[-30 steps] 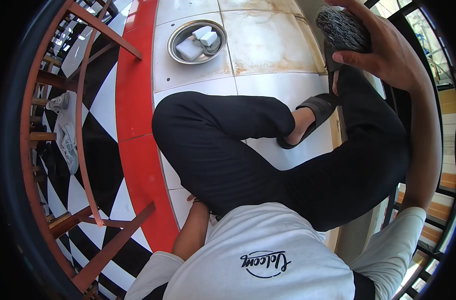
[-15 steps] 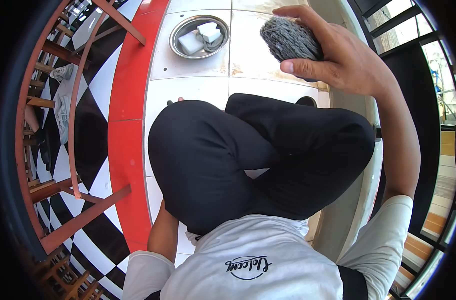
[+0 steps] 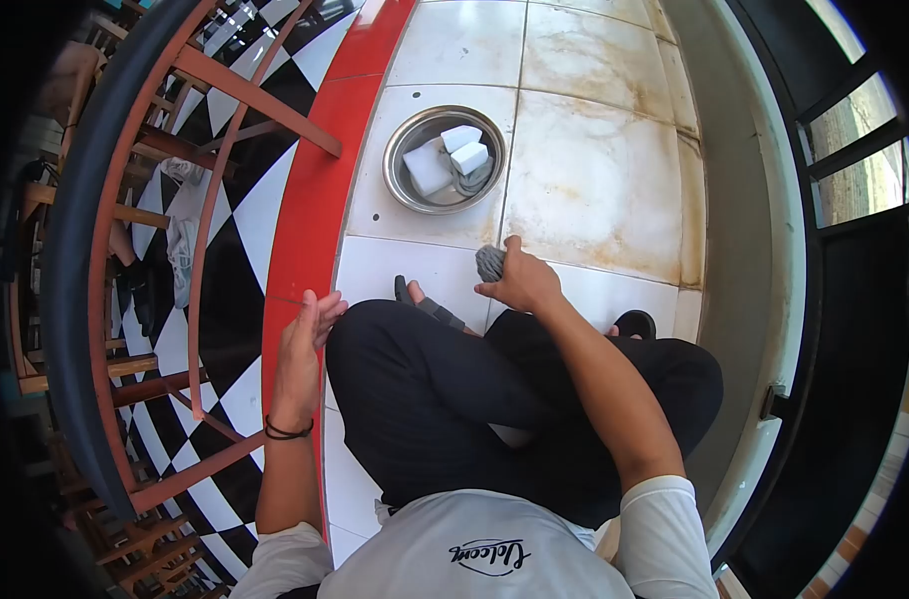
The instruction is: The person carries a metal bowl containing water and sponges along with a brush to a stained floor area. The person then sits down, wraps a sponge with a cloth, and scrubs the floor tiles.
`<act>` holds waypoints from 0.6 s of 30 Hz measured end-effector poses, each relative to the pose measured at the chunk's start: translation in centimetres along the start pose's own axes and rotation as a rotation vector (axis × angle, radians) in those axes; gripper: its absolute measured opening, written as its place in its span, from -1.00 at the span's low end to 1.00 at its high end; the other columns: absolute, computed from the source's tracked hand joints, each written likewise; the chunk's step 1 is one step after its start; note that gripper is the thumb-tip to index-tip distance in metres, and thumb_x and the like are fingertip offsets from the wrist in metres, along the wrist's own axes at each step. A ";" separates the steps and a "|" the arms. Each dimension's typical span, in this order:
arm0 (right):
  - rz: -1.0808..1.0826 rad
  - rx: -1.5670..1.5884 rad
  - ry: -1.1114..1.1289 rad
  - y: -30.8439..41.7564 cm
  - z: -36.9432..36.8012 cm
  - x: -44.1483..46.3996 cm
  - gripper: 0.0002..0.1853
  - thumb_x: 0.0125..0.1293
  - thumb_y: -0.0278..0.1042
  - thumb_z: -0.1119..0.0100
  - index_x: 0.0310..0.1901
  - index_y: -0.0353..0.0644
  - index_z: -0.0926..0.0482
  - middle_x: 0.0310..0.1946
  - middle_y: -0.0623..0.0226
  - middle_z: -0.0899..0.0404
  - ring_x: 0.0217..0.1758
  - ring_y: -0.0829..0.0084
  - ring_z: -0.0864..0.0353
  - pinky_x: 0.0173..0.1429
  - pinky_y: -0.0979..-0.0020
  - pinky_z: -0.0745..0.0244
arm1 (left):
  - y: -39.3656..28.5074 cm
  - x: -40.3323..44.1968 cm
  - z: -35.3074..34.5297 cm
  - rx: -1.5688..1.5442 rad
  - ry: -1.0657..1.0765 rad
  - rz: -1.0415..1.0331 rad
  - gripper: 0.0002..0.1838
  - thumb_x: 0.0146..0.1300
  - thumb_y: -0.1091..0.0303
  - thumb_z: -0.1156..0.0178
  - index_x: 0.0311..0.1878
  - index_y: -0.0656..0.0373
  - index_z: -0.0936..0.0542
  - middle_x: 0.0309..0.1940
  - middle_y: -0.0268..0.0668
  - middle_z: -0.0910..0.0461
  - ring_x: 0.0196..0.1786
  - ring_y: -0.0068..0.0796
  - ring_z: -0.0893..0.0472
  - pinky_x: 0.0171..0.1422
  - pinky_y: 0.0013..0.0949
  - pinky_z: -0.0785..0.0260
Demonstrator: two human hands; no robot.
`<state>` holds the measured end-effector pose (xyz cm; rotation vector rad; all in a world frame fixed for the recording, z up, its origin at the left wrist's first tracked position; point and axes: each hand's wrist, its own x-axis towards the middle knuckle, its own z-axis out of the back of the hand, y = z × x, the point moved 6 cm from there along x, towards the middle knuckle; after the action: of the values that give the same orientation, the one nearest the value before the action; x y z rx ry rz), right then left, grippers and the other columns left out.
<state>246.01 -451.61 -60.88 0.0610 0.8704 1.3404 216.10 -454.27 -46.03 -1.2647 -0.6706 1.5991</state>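
The right hand (image 3: 530, 284), grasping the grey scrubber (image 3: 489, 264), has moved from the upper right to the centre of the frame, which places the scrubber just below the bowl (image 3: 443, 208) and near the stained tile (image 3: 604, 180). The left hand (image 3: 299, 345) has come into view at left beside the knee (image 3: 375, 344), fingers extended, nothing visibly held. The bowl, upper centre, contains white blocks (image 3: 430, 170); a red frame (image 3: 255, 101), upper left, and a ledge (image 3: 731, 200), right, flank the floor area.

The left hand (image 3: 300, 351) is raised, loosely extended; the right hand (image 3: 528, 282) stretches forward, apparently curled in a grip.
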 end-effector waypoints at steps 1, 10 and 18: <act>-0.016 -0.079 0.039 0.0 -1.4 0.2 0.00 0.07 0.22 -0.45 0.26 -0.43 -0.18 -0.03 -0.14 -0.64 -0.03 -0.05 -0.71 0.02 0.13 -0.63 | -3.8 0.5 -1.5 -0.014 0.098 -0.092 -0.25 0.52 -0.21 0.19 0.35 0.35 -0.43 0.07 0.03 -0.63 0.14 -0.28 -0.62 0.27 -0.22 -0.40; 0.395 -0.489 -0.057 4.1 10.9 -5.8 -0.32 0.18 0.13 -0.37 0.09 -0.27 -0.39 -0.23 0.07 -0.64 -0.10 0.06 -0.67 -0.01 0.15 -0.52 | -11.5 9.1 -15.6 0.006 0.830 -0.325 -0.58 0.34 0.15 -0.25 0.07 0.32 -0.58 -0.15 -0.23 -0.66 -0.19 -0.59 -0.60 -0.32 -0.49 -0.38; 1.085 -0.202 0.465 16.0 25.4 -34.1 -0.73 -0.01 -0.24 -0.27 -0.28 -0.18 -0.68 -0.28 0.33 -0.70 -0.16 0.33 -0.71 -0.10 0.34 -0.52 | -22.7 -9.4 5.5 0.129 1.469 -1.743 -0.80 0.09 0.31 -0.18 -0.27 0.15 -0.68 -0.40 -0.42 -0.58 -0.37 -0.60 -0.49 -0.39 -0.46 -0.19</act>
<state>248.52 -465.56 -17.68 0.0679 1.1371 2.5218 218.71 -453.13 -21.04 -0.8101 -0.3398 -0.7353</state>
